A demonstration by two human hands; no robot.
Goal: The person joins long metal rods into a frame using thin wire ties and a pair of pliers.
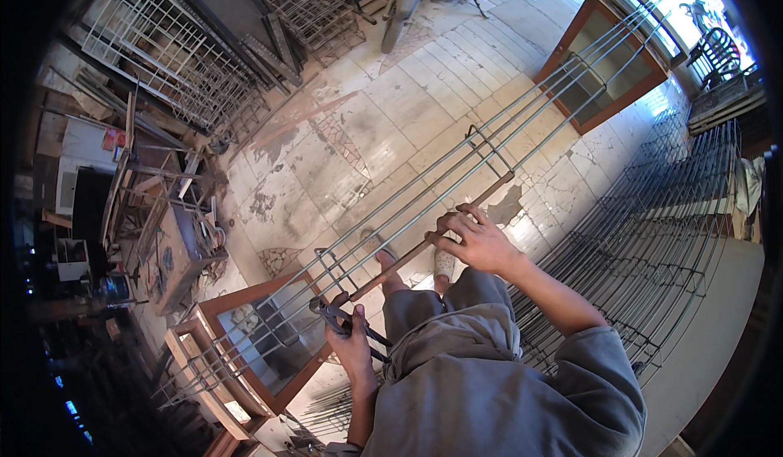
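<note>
A long cage of thin steel rods (490, 149) tied with rectangular stirrups runs diagonally in front of me. Along its near side lies a slim brown measuring-stick-like bar (393, 270). My right hand (483, 243) is closed on this bar near its middle, thumb and fingers bent around it. Dark metal pincers (323, 307) are in my left hand (354, 351), whose fingers wrap the handles. The pincers' head is beside a stirrup and the bar's lower left end; whether the jaws touch wire cannot be made out.
Wood-framed glass panels, one at lower left (214, 314) and one at upper right (563, 47), stand under the cage's ends. Many finished rod cages (652, 253) are stacked to my right. Metal grilles (163, 45) lean at far left; a motorcycle (408, 0) is parked beyond.
</note>
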